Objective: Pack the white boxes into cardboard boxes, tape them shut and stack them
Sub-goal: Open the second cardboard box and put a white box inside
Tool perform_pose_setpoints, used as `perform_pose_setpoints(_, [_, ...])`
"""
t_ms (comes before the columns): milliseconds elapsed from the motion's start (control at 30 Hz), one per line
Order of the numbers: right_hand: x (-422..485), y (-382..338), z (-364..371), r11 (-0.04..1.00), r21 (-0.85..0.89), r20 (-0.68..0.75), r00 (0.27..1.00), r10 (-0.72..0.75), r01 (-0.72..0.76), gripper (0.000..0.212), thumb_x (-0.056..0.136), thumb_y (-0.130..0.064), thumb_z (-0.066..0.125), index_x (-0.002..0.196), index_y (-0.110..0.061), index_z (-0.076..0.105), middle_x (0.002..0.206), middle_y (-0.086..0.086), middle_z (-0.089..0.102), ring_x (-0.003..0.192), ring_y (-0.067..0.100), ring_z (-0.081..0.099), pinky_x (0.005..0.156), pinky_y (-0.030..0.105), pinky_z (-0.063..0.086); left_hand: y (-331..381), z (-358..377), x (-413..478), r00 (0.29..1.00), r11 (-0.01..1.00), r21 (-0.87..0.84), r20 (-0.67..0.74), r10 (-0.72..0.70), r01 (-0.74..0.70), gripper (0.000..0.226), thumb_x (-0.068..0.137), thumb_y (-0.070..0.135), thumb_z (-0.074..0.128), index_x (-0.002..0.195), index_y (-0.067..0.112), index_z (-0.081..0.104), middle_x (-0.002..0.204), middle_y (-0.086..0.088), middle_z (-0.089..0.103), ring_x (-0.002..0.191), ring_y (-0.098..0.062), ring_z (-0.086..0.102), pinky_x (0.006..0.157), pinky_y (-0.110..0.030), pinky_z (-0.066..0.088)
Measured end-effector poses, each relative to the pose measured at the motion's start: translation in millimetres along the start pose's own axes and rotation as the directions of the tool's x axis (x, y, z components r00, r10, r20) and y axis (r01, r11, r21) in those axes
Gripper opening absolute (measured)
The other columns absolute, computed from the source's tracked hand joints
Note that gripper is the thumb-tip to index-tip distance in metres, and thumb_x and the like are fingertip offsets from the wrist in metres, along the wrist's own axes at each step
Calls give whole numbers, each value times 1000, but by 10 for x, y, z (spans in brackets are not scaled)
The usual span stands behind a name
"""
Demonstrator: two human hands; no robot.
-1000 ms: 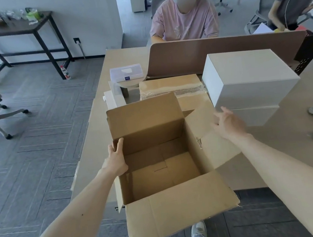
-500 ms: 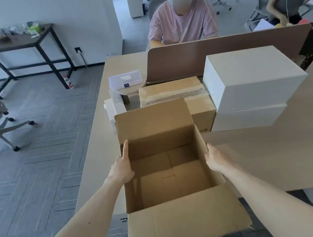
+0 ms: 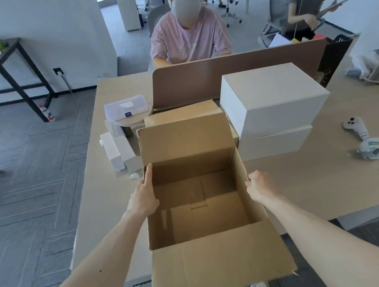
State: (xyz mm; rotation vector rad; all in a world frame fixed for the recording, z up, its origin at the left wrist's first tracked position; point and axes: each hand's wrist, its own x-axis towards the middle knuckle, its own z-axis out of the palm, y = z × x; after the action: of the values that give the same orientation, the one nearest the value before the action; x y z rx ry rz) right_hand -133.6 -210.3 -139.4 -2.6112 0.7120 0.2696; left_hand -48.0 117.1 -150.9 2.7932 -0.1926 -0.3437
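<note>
- hands first: our left hand (image 3: 143,199) grips the left wall of the open carton (image 3: 199,205), fingers outside and thumb along the rim; our right hand (image 3: 259,186) is clenched on the top edge of the right wall.
- carton sits at the near edge of the desk (image 3: 311,187), overhanging it toward us. it is empty: only the bare bottom flaps show. far flap stands up, near flap hangs down over the desk edge.
- white boxes (image 3: 273,104) are stacked two high just beyond and to the right of the carton, the top one larger than the one beneath. none is packed yet.
- behind the upright flap we see a second carton (image 3: 181,112), which looks closed.
- tape roll (image 3: 374,151) lies well to the right on the desk, apart from both hands.
- smaller white packs (image 3: 119,150) and a clear case (image 3: 126,108) sit to the left of the carton; we cannot tell if they belong to the job.
- step in hand, as we judge it: squaring and placing the empty carton ready for loading. packing has not begun, so the task is early for this carton.
- next move calls for letting go of the walls, taking the top white box with both hands, and lowering it level into the opening. the fit looks snug, and the overhang means the carton could tip toward us under load, so we would push it further onto the desk first.
</note>
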Motion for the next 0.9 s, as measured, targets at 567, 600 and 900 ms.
perform_pose_setpoints(567, [896, 472, -783, 903, 197, -305, 899, -313, 382, 56, 84, -53, 46, 44, -18, 28, 38, -3, 28, 43, 23, 38, 44, 27, 25, 1381, -379, 421, 945, 996, -50, -314, -92, 80, 28, 88, 28, 59, 114, 17, 61, 118, -6, 50, 109, -28, 52, 91, -42, 48])
perform_pose_setpoints(600, [983, 541, -988, 888, 173, -409, 851, -329, 426, 56, 83, -54, 40, 45, -17, 25, 38, -2, 23, 42, 26, 36, 43, 29, 22, 1623, -421, 499, 942, 994, -99, -325, -85, 55, 24, 91, 30, 57, 110, 17, 61, 114, -4, 52, 106, -27, 54, 88, -40, 47])
perform_pose_setpoints(900, [2152, 1242, -2572, 910, 311, -497, 863, -91, 275, 34, 82, -46, 56, 92, -14, 62, 95, 9, 59, 88, 29, 56, 70, 31, 37, 3400, -618, 1285, 994, 892, -453, -97, -48, -1, 39, 105, 46, 35, 125, 21, 57, 124, -5, 59, 109, -27, 56, 88, -37, 41])
